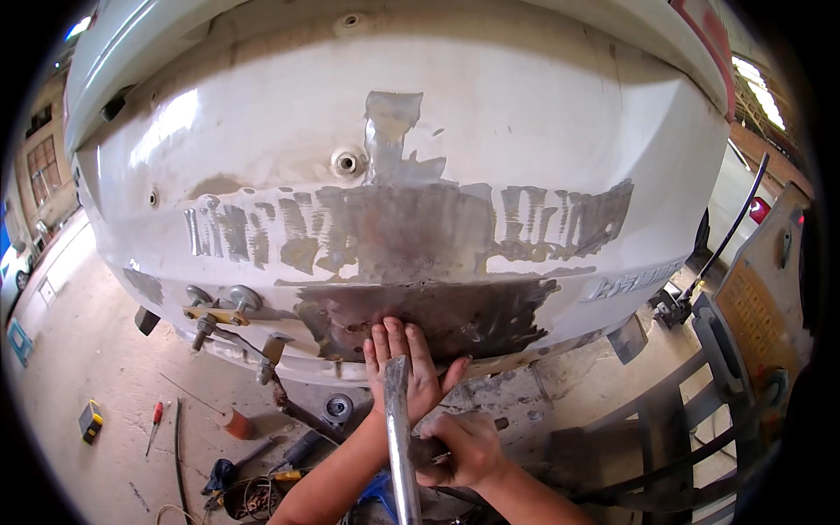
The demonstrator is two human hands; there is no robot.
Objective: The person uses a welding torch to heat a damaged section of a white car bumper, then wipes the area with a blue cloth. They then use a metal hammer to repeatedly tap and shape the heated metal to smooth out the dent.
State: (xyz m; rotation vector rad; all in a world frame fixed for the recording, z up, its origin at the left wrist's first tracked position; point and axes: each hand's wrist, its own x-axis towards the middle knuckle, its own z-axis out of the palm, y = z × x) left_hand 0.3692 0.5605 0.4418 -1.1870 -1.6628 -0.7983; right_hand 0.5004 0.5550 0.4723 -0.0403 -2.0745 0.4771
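Seeming stiff and heavy, the dark, rod-shaped tool (427, 451) suits a mid-length hold, the right grip (468, 451) wrapping it (left grip (422, 383) spread flat against bare grey sheet metal (464, 311)).

my left hand (425, 378) reaches flat, fingers up, to the grey patch (477, 315); my right hand (468, 448) curls closed below it.

The left hand (404, 378) touches a bare grey metal patch (429, 308) on a white vehicle panel (534, 114); the right hand (468, 448) grips a dark cylindrical handle (427, 450) beside a silver metal bar (400, 446).
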